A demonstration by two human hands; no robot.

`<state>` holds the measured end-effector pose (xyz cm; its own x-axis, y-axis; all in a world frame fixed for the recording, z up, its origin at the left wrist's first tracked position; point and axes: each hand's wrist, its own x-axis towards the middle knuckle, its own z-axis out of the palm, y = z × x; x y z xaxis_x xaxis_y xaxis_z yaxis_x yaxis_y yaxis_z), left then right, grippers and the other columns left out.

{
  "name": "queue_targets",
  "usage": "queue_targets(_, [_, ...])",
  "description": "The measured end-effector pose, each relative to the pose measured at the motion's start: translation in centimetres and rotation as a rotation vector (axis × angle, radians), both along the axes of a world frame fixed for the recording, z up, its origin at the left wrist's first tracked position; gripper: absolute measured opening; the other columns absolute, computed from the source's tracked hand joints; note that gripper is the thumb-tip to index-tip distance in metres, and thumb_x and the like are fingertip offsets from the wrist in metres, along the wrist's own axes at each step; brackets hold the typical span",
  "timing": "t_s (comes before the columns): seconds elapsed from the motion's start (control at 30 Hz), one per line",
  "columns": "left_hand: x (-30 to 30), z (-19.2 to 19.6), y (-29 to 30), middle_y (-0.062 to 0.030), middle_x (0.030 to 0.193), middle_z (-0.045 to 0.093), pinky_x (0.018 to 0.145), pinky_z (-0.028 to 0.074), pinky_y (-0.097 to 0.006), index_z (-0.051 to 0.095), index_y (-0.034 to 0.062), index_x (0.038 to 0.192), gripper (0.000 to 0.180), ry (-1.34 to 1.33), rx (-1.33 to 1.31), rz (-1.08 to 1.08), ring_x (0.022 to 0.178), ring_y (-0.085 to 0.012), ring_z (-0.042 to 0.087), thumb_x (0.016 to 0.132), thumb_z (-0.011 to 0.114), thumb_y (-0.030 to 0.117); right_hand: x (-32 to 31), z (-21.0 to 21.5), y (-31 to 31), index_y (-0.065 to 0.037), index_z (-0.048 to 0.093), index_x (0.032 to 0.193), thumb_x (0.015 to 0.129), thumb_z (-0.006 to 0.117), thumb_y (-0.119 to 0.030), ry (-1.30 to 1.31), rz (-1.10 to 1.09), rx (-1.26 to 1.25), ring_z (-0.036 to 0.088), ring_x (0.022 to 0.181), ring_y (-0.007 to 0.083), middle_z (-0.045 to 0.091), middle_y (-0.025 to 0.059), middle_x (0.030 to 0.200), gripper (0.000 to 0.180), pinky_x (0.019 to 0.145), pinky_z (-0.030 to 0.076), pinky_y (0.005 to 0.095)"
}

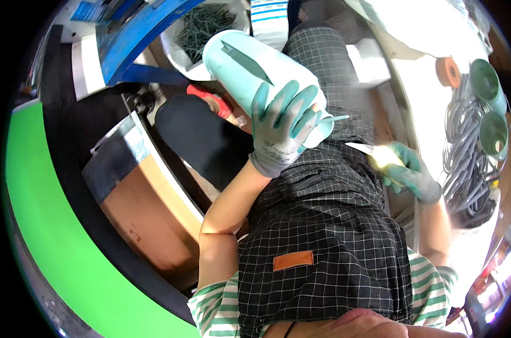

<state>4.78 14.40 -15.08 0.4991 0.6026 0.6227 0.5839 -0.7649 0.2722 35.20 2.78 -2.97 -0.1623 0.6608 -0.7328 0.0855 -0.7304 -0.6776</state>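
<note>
My left hand (283, 125), in a green glove, is wrapped around the near end of a pale mint-green cylinder (247, 65) that slants up and to the left over my lap. A thin mint sliver (335, 118) sticks out from the cylinder's near end. My right hand (408, 170), also gloved in green, holds a small knife (372, 151) with a yellowish handle. Its pale blade points left toward the cylinder's end and stays a short way from it. A black checked apron (323, 225) covers my lap below both hands.
A cardboard box (148, 219) stands at my left beside a green floor strip (41, 225). A bag of dark screws (202, 25), a blue frame (137, 28) and a red-handled tool (210, 98) lie ahead. Grey coiled cable (469, 163), two green spools (486, 79) and an orange roll (448, 70) sit right.
</note>
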Motion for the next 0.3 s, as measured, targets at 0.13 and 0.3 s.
queue_targets(0.13, [0.7, -0.5, 0.0, -0.0004, 0.137, 0.061, 0.121, 0.037, -0.062, 0.066, 0.021, 0.123, 0.038, -0.019, 0.029, 0.052, 0.136, -0.0284, 0.055, 0.089, 0.081, 0.027, -0.2, -2.3, 0.9, 0.002, 0.061, 0.135, 0.093, 0.08, -0.025, -0.035, -0.002, 0.087, 0.066, 0.069, 0.004, 0.071, 0.0031, 0.087, 0.054, 0.054, 0.052, 0.0173])
queue_targets(0.3, [0.4, 0.3, -0.1, -0.0017, 0.141, 0.06, 0.121, 0.036, -0.063, 0.066, 0.0205, 0.122, 0.037, -0.039, -0.042, 0.02, 0.137, -0.0291, 0.054, 0.089, 0.081, 0.031, -1.6, -3.7, 0.5, 0.002, 0.059, 0.141, 0.093, 0.079, -0.024, 0.052, -0.012, -0.012, 0.065, 0.06, 0.0058, 0.071, 0.0029, 0.08, 0.058, 0.054, 0.055, 0.019])
